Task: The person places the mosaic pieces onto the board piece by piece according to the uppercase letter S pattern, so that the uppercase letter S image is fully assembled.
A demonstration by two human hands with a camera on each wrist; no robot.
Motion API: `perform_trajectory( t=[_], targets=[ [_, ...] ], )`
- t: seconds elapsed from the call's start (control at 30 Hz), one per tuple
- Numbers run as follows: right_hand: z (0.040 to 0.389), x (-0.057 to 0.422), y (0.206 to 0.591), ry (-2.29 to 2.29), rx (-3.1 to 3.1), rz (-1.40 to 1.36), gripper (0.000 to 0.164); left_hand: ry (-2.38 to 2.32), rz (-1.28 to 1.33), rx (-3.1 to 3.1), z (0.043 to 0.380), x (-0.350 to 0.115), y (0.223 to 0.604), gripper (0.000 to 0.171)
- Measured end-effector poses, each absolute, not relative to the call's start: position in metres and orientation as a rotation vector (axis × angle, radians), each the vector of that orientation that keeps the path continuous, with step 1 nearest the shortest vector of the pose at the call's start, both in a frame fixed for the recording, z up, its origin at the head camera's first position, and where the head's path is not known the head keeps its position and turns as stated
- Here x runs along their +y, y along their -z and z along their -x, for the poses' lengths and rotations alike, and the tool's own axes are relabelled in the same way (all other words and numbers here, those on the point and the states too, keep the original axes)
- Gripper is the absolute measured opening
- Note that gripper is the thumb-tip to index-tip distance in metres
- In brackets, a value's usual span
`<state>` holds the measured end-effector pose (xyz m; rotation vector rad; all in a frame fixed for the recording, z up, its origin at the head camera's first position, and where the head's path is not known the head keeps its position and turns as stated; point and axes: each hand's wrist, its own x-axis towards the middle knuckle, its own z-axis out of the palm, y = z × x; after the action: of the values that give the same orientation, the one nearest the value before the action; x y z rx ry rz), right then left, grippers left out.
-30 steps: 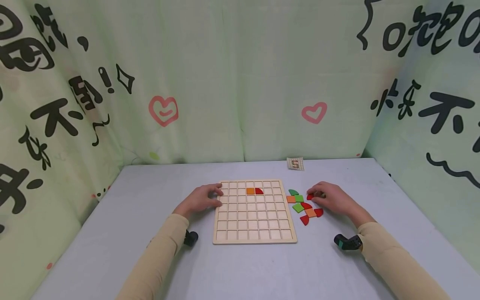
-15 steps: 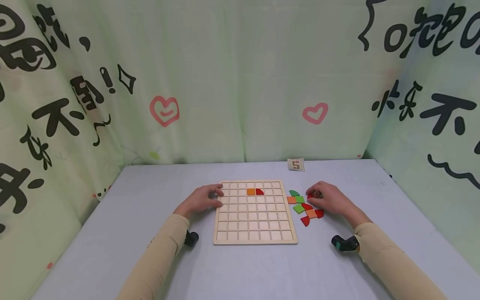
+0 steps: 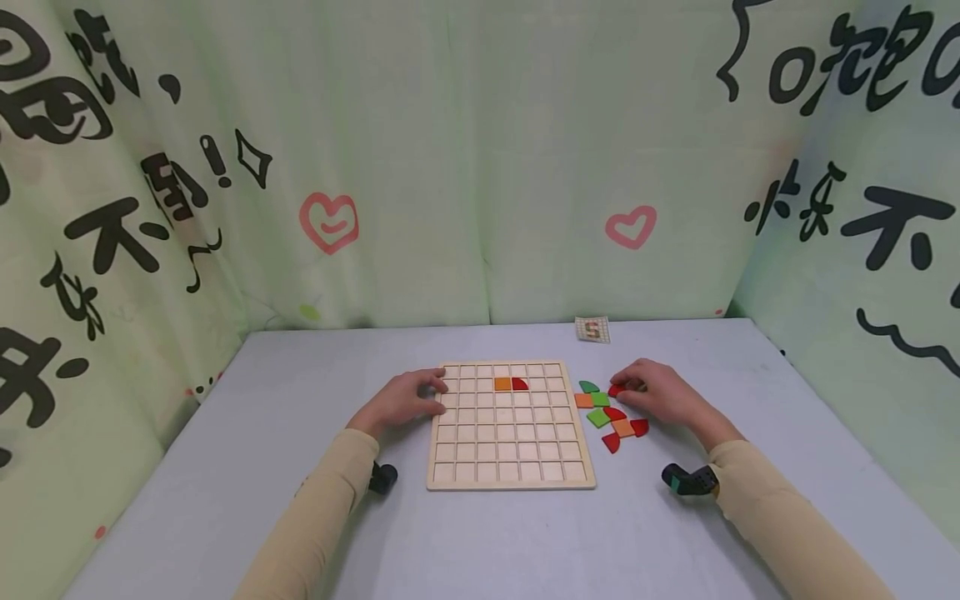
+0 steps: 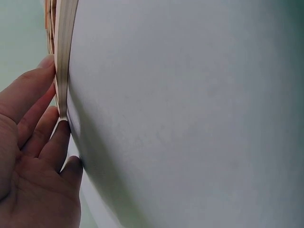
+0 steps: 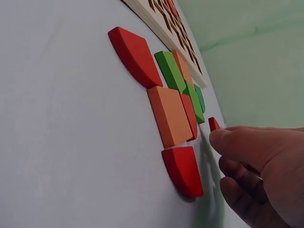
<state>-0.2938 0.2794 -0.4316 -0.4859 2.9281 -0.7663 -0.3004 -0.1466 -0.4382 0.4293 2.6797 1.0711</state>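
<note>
A pale wooden grid board (image 3: 512, 485) lies flat on the table. An orange square (image 3: 502, 384) and a red quarter-circle piece (image 3: 520, 384) sit side by side in its second row. My left hand (image 3: 401, 400) touches the board's left edge with thumb and fingertips; the left wrist view shows them against the wooden rim (image 4: 66, 42). My right hand (image 3: 660, 396) pinches a red piece (image 5: 213, 124) between thumb and finger, right of the board. Most of that piece is hidden by the fingers in the right wrist view.
Loose pieces lie between board and right hand: a dark green one (image 3: 588, 387), green squares (image 3: 597, 417), orange squares (image 3: 622, 428) and red quarter-circles (image 3: 611, 442). A small patterned card (image 3: 592, 329) lies at the table's back edge, before a printed curtain (image 3: 420, 167).
My right hand has shifted slightly up and left, and more of the red piece at its fingertips shows. My left hand stays at the board's edge.
</note>
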Motion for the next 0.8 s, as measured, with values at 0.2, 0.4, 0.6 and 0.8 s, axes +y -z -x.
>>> perform_trajectory(
  t=[0.2,0.4,0.6,0.8],
  targets=[
    [0.298,0.263,0.424,0.824,2.958,0.516,0.030,-1.062,-0.437,2.684,0.301,-0.147,0.440,0.025],
    [0.303,0.238,0.417,0.883,2.943,0.588,0.030,-1.056,-0.424,2.688,0.300,-0.146,0.439,0.025],
    [0.310,0.204,0.412,0.919,2.884,0.717,0.030,-1.054,-0.415,2.685,0.299,-0.145,0.437,0.026],
    [0.313,0.171,0.410,0.958,2.805,0.809,0.030,-1.055,-0.428,2.683,0.301,-0.147,0.438,0.026]
  ],
)
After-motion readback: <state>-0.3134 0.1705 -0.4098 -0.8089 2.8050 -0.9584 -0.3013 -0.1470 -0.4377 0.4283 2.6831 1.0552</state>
